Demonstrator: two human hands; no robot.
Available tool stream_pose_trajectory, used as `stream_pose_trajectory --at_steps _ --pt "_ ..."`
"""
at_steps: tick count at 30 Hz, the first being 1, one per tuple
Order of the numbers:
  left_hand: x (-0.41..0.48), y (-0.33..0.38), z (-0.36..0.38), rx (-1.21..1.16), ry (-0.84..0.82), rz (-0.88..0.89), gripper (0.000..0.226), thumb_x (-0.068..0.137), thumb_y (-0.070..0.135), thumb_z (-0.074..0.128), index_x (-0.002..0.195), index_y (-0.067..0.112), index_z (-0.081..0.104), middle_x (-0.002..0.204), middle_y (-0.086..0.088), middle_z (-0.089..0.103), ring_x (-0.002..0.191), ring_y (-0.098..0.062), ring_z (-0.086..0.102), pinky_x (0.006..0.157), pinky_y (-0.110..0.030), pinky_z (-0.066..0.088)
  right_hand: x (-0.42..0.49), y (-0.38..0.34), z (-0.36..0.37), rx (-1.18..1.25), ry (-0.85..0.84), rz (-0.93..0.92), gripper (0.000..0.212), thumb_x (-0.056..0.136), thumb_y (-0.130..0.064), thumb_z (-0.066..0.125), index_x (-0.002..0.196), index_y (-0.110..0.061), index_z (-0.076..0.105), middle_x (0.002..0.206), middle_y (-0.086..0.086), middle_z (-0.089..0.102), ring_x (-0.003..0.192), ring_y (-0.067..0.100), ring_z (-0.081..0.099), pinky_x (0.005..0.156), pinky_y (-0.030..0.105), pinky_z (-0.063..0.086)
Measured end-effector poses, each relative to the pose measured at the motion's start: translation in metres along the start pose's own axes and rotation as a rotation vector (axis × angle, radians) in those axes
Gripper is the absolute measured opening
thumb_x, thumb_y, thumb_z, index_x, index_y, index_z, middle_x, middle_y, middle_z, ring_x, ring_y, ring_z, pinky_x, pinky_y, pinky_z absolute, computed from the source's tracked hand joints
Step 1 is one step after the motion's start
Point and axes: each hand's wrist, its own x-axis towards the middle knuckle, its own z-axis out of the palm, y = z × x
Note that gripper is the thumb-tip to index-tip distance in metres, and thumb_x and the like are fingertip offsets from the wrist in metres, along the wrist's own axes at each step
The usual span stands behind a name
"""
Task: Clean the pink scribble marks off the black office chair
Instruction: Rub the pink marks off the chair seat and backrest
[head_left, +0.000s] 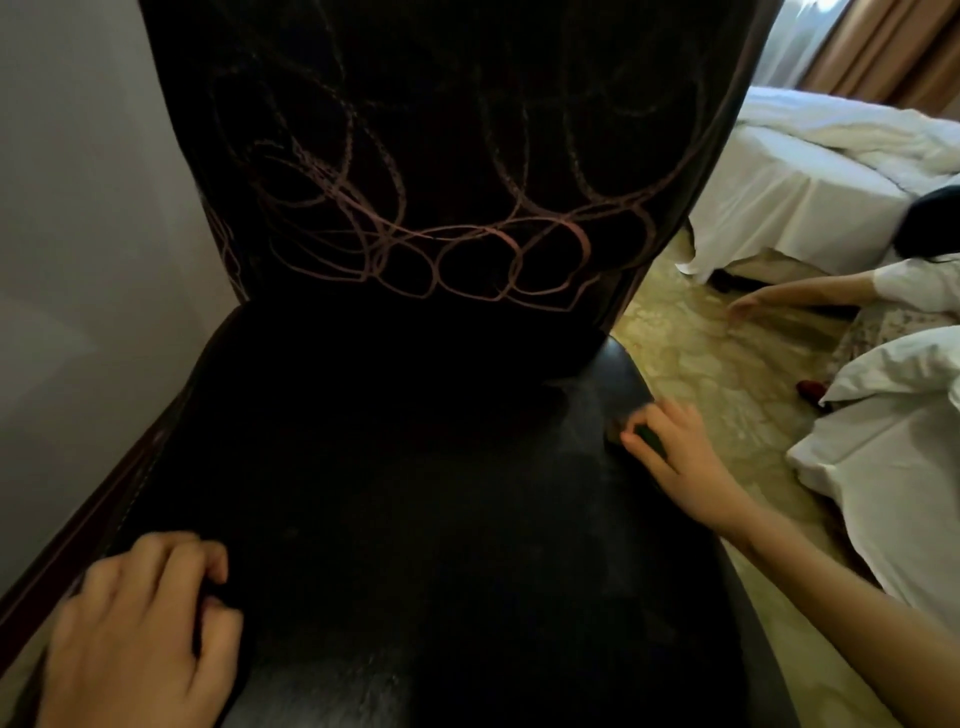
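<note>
Against the left wall, the black office chair (415, 493) fills the view. Its seat shows no pink, so that part looks done. Looping pink scribble marks (467, 244) cover the backrest, all left to clean. The left hand (140, 634) curls at the near seat edge, its hold unclear. The right hand (675, 460) pinches a small dark object (650, 440).

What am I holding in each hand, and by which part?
The right hand pinches a small dark thing on the seat's right edge; too blurred to name. The left hand curls on the left edge; grip unclear.
</note>
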Motion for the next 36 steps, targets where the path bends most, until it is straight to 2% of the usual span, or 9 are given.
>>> stream_pose_trajectory --at_steps 4,9,14,17,20,23,28,33,36 --pt "-0.002 0.001 -0.001 0.04 -0.026 -0.04 0.021 0.072 0.032 0.034 0.086 0.023 0.046 0.091 -0.007 0.054 0.077 -0.038 0.053 0.067 -0.049 0.038 -0.057 -0.02 -0.008 -0.008 0.004 0.016 0.034 0.089 -0.047 0.04 0.089 -0.019 0.06 0.092 -0.004 0.051 0.082 0.014 0.044 0.076 0.018 0.031" --pt "-0.003 -0.001 -0.003 0.037 -0.067 -0.037 0.02 0.071 0.034 0.034 0.084 0.025 0.046 0.091 -0.004 0.052 0.078 -0.035 0.051 0.066 -0.048 0.037 -0.038 -0.019 -0.019 0.134 -0.015 0.053 0.034 0.086 -0.053 0.043 0.091 -0.024 0.06 0.094 -0.009 0.054 0.093 0.008 0.048 0.085 0.013 0.032" --pt "-0.001 -0.002 -0.002 0.004 -0.089 -0.045 0.019 0.068 0.035 0.036 0.085 0.03 0.042 0.09 -0.006 0.054 0.078 -0.038 0.056 0.068 -0.05 0.038 0.051 -0.011 -0.013 0.134 0.156 0.079 0.02 0.091 -0.03 0.057 0.103 -0.015 0.063 0.099 0.005 0.06 0.097 0.022 0.053 0.085 0.027 0.034" --pt "0.002 -0.002 -0.002 0.002 -0.09 -0.024 0.017 0.067 0.035 0.036 0.084 0.033 0.039 0.088 -0.004 0.053 0.074 -0.035 0.055 0.065 -0.048 0.039 0.104 0.002 0.007 0.128 0.159 0.178 0.02 0.092 -0.026 0.059 0.109 -0.016 0.064 0.103 0.011 0.057 0.104 0.03 0.051 0.093 0.035 0.036" --pt "0.003 -0.002 -0.003 -0.019 -0.082 -0.002 0.016 0.067 0.034 0.037 0.083 0.035 0.038 0.087 -0.002 0.052 0.073 -0.034 0.055 0.063 -0.048 0.041 0.129 0.011 0.03 0.022 0.079 0.248 0.021 0.094 -0.03 0.054 0.11 -0.018 0.064 0.112 0.013 0.054 0.111 0.036 0.047 0.099 0.039 0.031" --pt "0.005 -0.002 -0.004 -0.014 -0.09 0.014 0.016 0.067 0.034 0.037 0.083 0.036 0.037 0.086 -0.002 0.052 0.074 -0.035 0.056 0.063 -0.048 0.042 0.128 0.014 0.043 -0.078 0.05 0.212 0.024 0.095 -0.035 0.05 0.108 -0.018 0.062 0.111 0.011 0.056 0.107 0.035 0.049 0.094 0.038 0.03" --pt "0.002 0.0 -0.005 -0.027 -0.071 0.0 0.017 0.068 0.033 0.037 0.085 0.034 0.038 0.089 -0.003 0.052 0.076 -0.036 0.056 0.064 -0.052 0.041 0.078 -0.005 0.027 0.0 0.009 0.008 0.042 0.087 -0.05 0.041 0.096 -0.016 0.063 0.095 0.003 0.06 0.09 0.028 0.056 0.083 0.033 0.033" --pt "0.002 -0.001 -0.006 0.006 -0.083 0.013 0.018 0.07 0.035 0.036 0.089 0.037 0.034 0.091 -0.003 0.051 0.078 -0.036 0.055 0.066 -0.053 0.042 -0.02 -0.041 0.003 0.064 -0.115 -0.169 0.015 0.093 -0.048 0.04 0.094 -0.035 0.048 0.094 -0.011 0.054 0.083 0.015 0.051 0.079 0.03 0.036" --pt "0.001 -0.004 -0.005 0.01 -0.092 0.01 0.016 0.072 0.034 0.035 0.088 0.034 0.039 0.09 -0.003 0.05 0.078 -0.037 0.054 0.066 -0.052 0.041 -0.025 -0.046 -0.005 0.095 -0.179 -0.191 0.009 0.094 -0.047 0.041 0.092 -0.04 0.046 0.094 -0.016 0.05 0.086 0.01 0.05 0.082 0.026 0.036"
